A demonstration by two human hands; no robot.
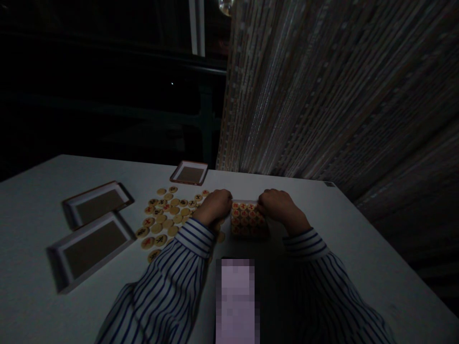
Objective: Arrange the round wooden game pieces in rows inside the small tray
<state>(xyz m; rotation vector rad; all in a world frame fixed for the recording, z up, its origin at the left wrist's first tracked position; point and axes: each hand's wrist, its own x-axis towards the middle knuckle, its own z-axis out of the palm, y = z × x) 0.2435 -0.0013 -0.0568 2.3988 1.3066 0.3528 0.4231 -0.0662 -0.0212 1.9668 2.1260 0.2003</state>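
Observation:
A small box (247,220) packed with round wooden game pieces marked in red sits on the white table (358,248) between my hands. My left hand (215,206) is curled against the box's left side. My right hand (281,206) is curled against its right side, fingers at the far corner. Both wrists wear blue-striped sleeves. Several loose wooden pieces (165,217), some marked red and some black, lie scattered on the table left of my left hand.
Two shallow rectangular trays (93,203) (89,248) lie at the left of the table. A smaller square tray (189,173) sits at the far edge. A beaded curtain (322,95) hangs behind the table on the right. The room is dark.

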